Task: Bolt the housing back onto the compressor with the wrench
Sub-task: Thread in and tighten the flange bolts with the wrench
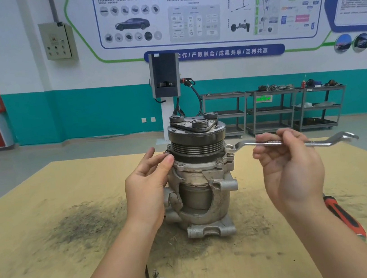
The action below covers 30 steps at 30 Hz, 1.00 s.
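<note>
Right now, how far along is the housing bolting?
Done: the housing sits on the upright compressor, with a bolt showing at its front flange. In hand: the right hand holds the wrench, its ring end on the bolt at the right-side flange; the left hand steadies the body. Left: whether any bolt is tight can't be told; rear bolts are hidden.

Bright, even indoor light, no hard shadows; only a soft, faint shade under the compressor [201, 183] on the worktop [53, 263]. Mild glare on the wrench [272, 142] shaft and on the glossy wall posters [207, 10] at the top of the frame. Strong wide-angle distortion: floor line and wall stripe bow at the left and right edges, forearms stretch at the bottom. Centre sharp; small poster text unreadable, far carts [274, 107] soft. Slight compression smear overall.
</note>
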Motion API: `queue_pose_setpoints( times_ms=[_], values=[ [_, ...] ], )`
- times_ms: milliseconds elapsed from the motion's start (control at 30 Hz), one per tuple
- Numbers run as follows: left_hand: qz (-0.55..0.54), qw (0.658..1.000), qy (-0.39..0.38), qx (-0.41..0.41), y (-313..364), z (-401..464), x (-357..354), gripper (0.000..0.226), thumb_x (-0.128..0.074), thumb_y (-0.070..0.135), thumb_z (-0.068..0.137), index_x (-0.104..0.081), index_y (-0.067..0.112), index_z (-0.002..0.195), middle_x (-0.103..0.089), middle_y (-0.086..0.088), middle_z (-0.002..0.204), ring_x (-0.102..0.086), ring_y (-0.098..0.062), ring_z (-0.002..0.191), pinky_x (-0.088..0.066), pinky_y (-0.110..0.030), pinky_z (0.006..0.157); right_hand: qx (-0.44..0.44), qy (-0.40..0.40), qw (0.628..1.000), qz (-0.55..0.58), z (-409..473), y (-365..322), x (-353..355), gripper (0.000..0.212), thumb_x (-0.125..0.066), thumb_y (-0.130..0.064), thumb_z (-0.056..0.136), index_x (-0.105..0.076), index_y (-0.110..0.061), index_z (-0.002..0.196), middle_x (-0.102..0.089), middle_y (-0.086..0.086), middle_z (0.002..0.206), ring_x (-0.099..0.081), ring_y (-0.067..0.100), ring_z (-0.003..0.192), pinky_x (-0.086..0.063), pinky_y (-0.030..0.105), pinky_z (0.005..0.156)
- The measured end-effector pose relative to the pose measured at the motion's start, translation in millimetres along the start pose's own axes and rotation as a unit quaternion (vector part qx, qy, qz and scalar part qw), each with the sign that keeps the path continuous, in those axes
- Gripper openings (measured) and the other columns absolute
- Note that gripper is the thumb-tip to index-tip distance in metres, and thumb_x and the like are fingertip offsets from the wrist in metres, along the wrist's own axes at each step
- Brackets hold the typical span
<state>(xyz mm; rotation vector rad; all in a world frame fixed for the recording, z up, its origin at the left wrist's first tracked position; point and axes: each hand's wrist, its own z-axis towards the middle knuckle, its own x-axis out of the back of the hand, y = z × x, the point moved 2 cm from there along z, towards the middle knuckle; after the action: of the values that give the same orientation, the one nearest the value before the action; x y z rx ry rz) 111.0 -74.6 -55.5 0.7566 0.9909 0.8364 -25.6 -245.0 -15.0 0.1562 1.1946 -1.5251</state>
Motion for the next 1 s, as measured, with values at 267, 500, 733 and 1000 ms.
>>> queue_pose_setpoints(
  times_ms=[267,500,733,1000],
  values=[
    [0.004,1.000,0.010,0.007,1.4,-4.5,-2.1,0.009,-0.072,0.013,0.087,-0.076,0.020,0.083,-0.064,0.017,0.124,-0.061,-0.002,0.115,-0.051,-0.032,0.096,-0.077,0.025,0.997,-0.009,17.5,6.1,13.9,0.019,-0.034,-0.014,0.105,-0.050,-0.009,0.095,-0.071,0.007,0.071,-0.063,0.016,0.057,-0.054,0.024,0.057],
    [0.084,0.994,-0.031,-0.067,3.6,-21.3,-8.6,0.049,-0.072,0.050,0.067,-0.058,0.031,0.110,-0.063,0.019,0.118,-0.057,0.010,0.112,-0.047,-0.008,0.089,-0.132,-0.035,0.990,-0.035,31.9,1.1,16.4,0.022,-0.038,-0.015,0.105,-0.052,-0.009,0.090,-0.072,0.009,0.073,-0.066,0.016,0.058,-0.055,0.024,0.056],
    [0.252,0.964,-0.076,-0.037,-0.8,-24.9,-11.0,0.113,-0.072,0.070,0.051,-0.025,0.037,0.148,-0.038,0.022,0.144,-0.040,0.000,0.130,-0.037,-0.017,0.103,-0.151,0.032,0.988,-0.015,29.2,15.3,16.1,0.026,-0.038,-0.009,0.102,-0.055,-0.006,0.083,-0.070,0.007,0.067,-0.063,0.015,0.054,-0.053,0.023,0.053],
    [0.242,0.968,-0.065,-0.006,6.1,-25.0,-13.9,0.064,-0.069,0.066,0.053,-0.047,0.048,0.110,-0.059,0.046,0.092,-0.047,0.035,0.088,-0.044,0.000,0.063,0.065,0.082,0.992,-0.068,-12.0,14.9,6.1,0.015,-0.035,-0.002,0.093,-0.046,-0.010,0.087,-0.070,0.012,0.066,-0.061,0.023,0.053,-0.051,0.027,0.055]
  ],
)
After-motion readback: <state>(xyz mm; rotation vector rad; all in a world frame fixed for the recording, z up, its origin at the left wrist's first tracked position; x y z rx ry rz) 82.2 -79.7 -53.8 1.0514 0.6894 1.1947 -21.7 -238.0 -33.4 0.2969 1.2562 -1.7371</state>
